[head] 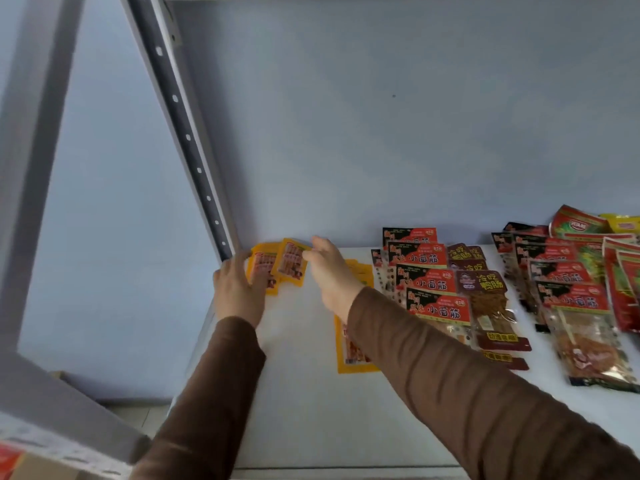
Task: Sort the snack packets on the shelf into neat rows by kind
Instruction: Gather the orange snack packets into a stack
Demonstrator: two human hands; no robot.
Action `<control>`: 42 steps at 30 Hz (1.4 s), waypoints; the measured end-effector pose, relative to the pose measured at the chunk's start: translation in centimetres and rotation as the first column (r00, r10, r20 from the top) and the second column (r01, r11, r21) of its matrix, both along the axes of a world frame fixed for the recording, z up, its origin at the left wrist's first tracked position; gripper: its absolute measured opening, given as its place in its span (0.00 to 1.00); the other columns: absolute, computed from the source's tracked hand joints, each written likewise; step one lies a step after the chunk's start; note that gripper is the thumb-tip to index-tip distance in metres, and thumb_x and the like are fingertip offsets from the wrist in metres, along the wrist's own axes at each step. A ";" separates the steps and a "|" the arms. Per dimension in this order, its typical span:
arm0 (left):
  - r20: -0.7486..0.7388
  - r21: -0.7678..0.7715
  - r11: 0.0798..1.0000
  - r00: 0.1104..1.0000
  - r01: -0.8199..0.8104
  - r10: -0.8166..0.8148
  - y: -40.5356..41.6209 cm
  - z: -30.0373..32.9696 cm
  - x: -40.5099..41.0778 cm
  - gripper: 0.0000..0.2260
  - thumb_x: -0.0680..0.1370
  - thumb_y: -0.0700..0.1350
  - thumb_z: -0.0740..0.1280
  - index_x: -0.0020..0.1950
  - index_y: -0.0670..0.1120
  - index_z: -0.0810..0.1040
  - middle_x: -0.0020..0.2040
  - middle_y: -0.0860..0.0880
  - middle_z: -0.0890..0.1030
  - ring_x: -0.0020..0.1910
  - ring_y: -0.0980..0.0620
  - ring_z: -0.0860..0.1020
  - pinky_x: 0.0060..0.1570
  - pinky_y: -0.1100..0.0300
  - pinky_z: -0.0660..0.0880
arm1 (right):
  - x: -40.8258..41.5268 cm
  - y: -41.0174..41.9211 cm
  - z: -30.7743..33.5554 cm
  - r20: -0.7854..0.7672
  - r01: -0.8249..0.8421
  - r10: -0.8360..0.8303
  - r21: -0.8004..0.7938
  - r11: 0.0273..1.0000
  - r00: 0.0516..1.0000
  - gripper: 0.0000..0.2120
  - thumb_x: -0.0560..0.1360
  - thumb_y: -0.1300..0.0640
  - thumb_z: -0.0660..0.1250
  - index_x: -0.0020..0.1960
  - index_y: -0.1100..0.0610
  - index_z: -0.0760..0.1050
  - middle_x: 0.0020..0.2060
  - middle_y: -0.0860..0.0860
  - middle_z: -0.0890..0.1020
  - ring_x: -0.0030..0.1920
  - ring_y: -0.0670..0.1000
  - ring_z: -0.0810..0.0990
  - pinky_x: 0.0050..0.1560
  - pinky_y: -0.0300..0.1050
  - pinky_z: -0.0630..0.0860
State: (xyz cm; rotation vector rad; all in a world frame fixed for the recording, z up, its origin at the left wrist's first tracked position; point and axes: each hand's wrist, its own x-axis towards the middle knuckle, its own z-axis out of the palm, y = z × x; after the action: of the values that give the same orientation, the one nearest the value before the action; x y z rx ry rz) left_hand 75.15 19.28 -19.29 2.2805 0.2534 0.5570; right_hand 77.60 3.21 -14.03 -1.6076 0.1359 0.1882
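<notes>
At the white shelf's (pixel 304 393) back left corner, our right grip (pixel 329 271) pinches a small yellow plastic snack packet (pixel 291 259); our left grip (pixel 239 289), fingers relaxed, rests on the yellow pile (pixel 263 268).

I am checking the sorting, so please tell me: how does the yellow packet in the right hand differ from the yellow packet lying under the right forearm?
The held yellow packet is lifted and tilted near the back wall, pinched by the right hand; the lying yellow packet rests flat nearer the front edge, partly hidden by the sleeve. Both look like the same kind.
</notes>
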 end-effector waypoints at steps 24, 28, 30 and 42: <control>-0.297 -0.240 0.968 0.943 0.076 -0.148 -1.0 0.1 5.2 0.30 0.82 0.46 0.63 0.82 0.46 0.54 0.79 0.42 0.62 0.77 0.42 0.62 0.76 0.46 0.59 | 3.3 5.2 -4.9 0.066 -0.053 0.104 -0.531 0.846 0.992 0.28 0.78 0.57 0.62 0.77 0.52 0.61 0.68 0.58 0.73 0.70 0.62 0.66 0.70 0.54 0.68; -0.224 -0.445 0.890 0.951 0.094 -0.213 -1.1 0.9 5.4 0.33 0.81 0.39 0.65 0.82 0.52 0.52 0.79 0.46 0.63 0.73 0.43 0.69 0.71 0.48 0.68 | 2.9 5.5 -4.8 0.009 -0.097 0.104 -0.287 0.953 0.995 0.29 0.80 0.64 0.60 0.79 0.52 0.60 0.73 0.57 0.69 0.71 0.59 0.70 0.70 0.54 0.71; -0.188 -0.618 0.785 0.963 0.035 -0.191 -1.0 1.2 5.3 0.36 0.79 0.34 0.66 0.81 0.53 0.53 0.78 0.47 0.64 0.71 0.43 0.71 0.66 0.50 0.72 | 2.8 5.4 -4.6 -0.029 -0.073 0.070 -0.122 0.990 0.997 0.27 0.81 0.64 0.59 0.78 0.51 0.60 0.74 0.54 0.68 0.71 0.57 0.71 0.68 0.48 0.71; -0.311 -0.755 0.653 0.906 -0.052 -0.288 0.3 2.1 3.7 0.30 0.75 0.42 0.75 0.74 0.43 0.68 0.60 0.39 0.81 0.55 0.39 0.82 0.59 0.41 0.79 | 1.1 4.3 -4.2 0.021 -0.048 0.046 0.105 0.993 0.999 0.32 0.79 0.63 0.64 0.78 0.46 0.59 0.74 0.50 0.68 0.68 0.51 0.72 0.64 0.49 0.74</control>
State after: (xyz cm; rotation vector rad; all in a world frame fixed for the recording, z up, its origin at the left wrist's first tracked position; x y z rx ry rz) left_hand 78.81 19.63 -17.23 1.5299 0.4383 -0.1282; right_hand 78.73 7.46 -18.26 -1.5078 0.0726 0.2134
